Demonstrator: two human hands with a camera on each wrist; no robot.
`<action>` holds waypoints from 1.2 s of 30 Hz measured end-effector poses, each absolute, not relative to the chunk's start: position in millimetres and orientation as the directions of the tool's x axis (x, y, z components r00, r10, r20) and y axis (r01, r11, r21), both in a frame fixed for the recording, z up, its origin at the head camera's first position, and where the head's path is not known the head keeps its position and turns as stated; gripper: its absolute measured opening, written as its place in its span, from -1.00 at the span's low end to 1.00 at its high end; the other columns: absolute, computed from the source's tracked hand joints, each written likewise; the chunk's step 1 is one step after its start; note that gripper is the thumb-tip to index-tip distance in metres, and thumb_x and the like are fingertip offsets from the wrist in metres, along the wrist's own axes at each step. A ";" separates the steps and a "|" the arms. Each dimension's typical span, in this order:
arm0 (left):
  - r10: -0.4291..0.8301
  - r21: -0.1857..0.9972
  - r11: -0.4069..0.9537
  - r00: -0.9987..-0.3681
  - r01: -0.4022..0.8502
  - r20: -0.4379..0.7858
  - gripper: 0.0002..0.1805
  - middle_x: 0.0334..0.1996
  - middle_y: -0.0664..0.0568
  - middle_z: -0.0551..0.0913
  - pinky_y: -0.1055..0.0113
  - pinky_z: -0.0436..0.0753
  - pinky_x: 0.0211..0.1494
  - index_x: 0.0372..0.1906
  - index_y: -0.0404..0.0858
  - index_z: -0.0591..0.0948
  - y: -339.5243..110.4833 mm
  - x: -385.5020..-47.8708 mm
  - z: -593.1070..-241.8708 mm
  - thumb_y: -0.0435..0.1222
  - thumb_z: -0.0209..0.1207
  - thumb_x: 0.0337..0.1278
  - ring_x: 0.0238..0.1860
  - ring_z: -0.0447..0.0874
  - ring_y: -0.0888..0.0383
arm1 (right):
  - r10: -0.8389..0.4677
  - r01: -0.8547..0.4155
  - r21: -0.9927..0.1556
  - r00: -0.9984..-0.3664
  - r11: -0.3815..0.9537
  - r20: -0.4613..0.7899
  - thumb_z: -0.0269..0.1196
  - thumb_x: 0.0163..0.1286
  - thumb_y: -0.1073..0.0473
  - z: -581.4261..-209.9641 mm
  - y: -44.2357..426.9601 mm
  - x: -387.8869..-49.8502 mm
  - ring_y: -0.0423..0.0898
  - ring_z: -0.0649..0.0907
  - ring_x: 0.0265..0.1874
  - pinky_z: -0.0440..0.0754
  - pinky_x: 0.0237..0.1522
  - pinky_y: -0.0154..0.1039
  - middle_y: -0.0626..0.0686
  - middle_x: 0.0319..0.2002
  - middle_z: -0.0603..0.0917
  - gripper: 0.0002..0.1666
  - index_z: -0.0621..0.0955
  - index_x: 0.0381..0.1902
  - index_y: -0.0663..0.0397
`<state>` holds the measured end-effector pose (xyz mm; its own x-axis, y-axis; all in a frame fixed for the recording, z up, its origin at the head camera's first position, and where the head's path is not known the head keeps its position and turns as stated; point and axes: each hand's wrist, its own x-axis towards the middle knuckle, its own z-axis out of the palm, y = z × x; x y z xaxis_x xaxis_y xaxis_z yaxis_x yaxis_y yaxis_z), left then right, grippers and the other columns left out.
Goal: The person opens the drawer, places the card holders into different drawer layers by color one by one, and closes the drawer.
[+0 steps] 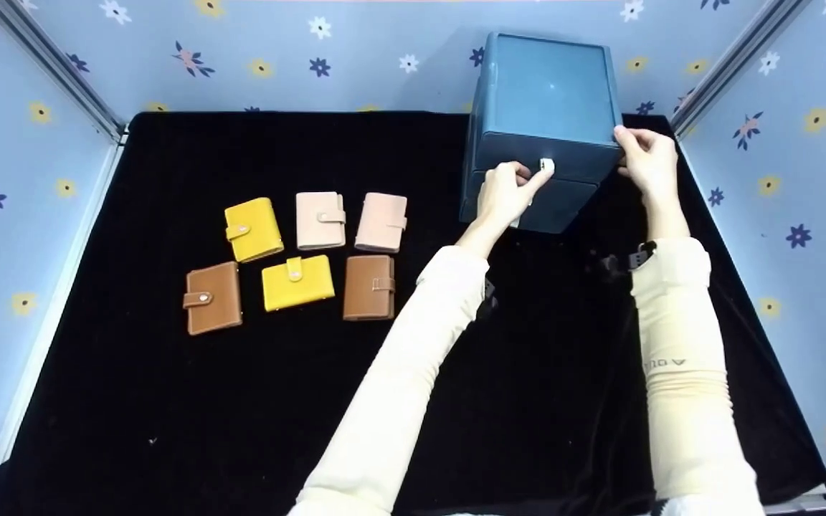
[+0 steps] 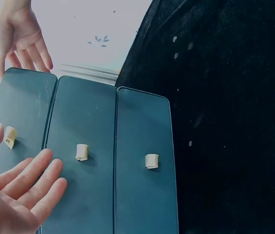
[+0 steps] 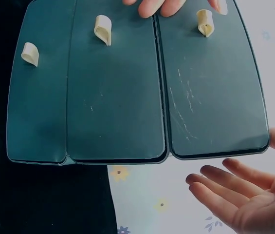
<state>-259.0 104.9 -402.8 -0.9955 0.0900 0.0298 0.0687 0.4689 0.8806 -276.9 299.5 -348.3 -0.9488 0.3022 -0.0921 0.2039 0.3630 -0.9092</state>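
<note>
Looking down on a black cloth [image 1: 528,430], with a blue three-drawer cabinet [image 1: 553,89] at its far right, all drawers closed. Reaching with the left hand [image 1: 502,193], fingers loosely extended, to the top drawer front [image 3: 215,87]; reaching with the right hand [image 1: 655,161], fingers likewise straight, thumb at the cabinet's upper right edge. Finding, in two rows left of the cabinet, strap-closed wallets: two brown [image 1: 214,301], two yellow [image 1: 297,287], two pink [image 1: 320,222]. Noting one cream pull tab [image 3: 205,22] per drawer, with the topmost just beside the left thumb.
</note>
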 end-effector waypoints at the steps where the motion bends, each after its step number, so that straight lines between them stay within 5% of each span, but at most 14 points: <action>1: 0.092 0.882 0.467 -0.995 0.067 0.027 -0.53 -0.51 0.15 0.63 0.48 0.49 -0.41 -0.27 -0.19 0.61 105.4 -259.8 -403.0 0.13 0.07 0.00 -0.55 0.55 0.30 | 0.298 0.207 -0.917 -0.949 0.342 -0.103 0.17 0.19 -0.07 -348.7 299.9 -277.0 -0.28 0.50 -0.56 0.52 -0.50 -0.51 -0.05 -0.27 0.57 -0.42 0.49 0.04 0.23; 6: 0.104 0.886 0.459 -0.994 0.068 0.023 -0.56 -0.62 0.16 0.61 0.48 0.48 -0.45 -0.35 -0.17 0.63 105.9 -263.3 -402.1 0.13 0.07 0.01 -0.62 0.53 0.30 | 0.277 0.196 -0.960 -0.951 0.201 -0.136 0.20 0.18 0.00 -350.7 300.5 -276.6 -0.24 0.59 -0.58 0.56 -0.53 -0.44 -0.06 -0.42 0.57 -0.51 0.53 -0.07 0.27; 15: 0.139 0.927 0.372 -0.990 0.053 0.001 -0.63 -0.52 0.04 0.67 0.52 0.49 -0.41 -0.35 -0.20 0.65 108.6 -266.5 -399.7 0.02 0.09 0.07 -0.59 0.60 0.19 | 0.283 0.164 -0.986 -0.945 -0.030 -0.166 0.27 0.12 0.11 -355.0 298.6 -277.0 -0.13 0.62 -0.66 0.58 -0.59 -0.33 0.02 -0.55 0.58 -0.79 0.60 -0.36 0.14; 36: 0.100 0.980 0.192 -0.994 0.050 0.031 -0.77 -0.49 0.03 0.68 0.56 0.52 -0.40 -0.15 -0.34 0.62 121.8 -262.8 -400.3 -0.33 0.07 0.14 -0.51 0.64 0.26 | 0.372 0.148 -0.985 -0.912 -0.092 -0.172 0.35 0.02 0.12 -362.3 297.9 -280.7 -0.13 0.61 -0.73 0.56 -0.68 -0.32 0.02 -0.61 0.59 -0.81 0.64 -0.47 0.12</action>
<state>-262.8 121.8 -400.3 -0.9945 0.1003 0.0311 0.0500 0.1915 0.9802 -280.7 297.9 -362.3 -0.9120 0.3724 -0.1716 0.1478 -0.0919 -0.9847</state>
